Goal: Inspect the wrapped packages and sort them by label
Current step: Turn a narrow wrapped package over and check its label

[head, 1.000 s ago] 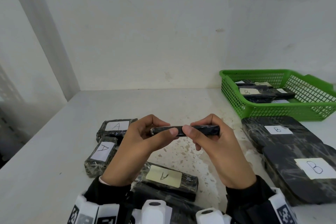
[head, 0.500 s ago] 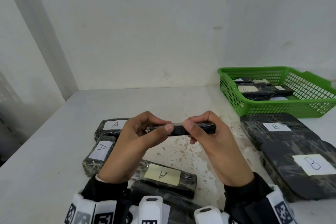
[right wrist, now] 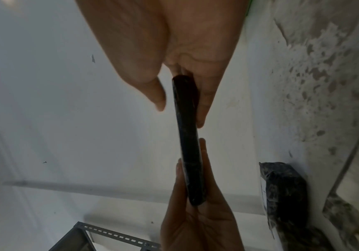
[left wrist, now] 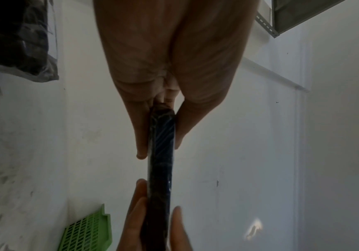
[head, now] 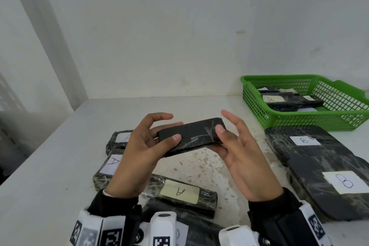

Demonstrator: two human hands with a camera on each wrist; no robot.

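Item in hand: one flat black wrapped package (head: 191, 136), held level above the middle of the white worktop (head: 50, 175), broad dark face toward us; we see no label on that face. Left hand (head: 139, 156): its grip pinches the package's left end, thumb on the upper face, fingers beneath, index finger lifted clear. Right hand (head: 239, 156): its grip pinches the right end the same way, thumb tip on top near the corner, fingers under, the upper fingers spread loose. In the left wrist view the package (left wrist: 161, 161) runs edge-on between thumb and fingers; the right wrist view shows the same slim edge (right wrist: 189, 139) between both hands. On the worktop, near the left edge: two wrapped packages marked A (head: 111, 166), partly behind the left hand. At the near edge: a further package with a yellowish A label (head: 179, 191). Toward the right edge: two large flat packages marked B (head: 303, 142), lying together. At the far right corner: green basket (head: 299, 120) holding several dark packages, one B label (head: 271, 99) readable; the other labels there we cannot read.
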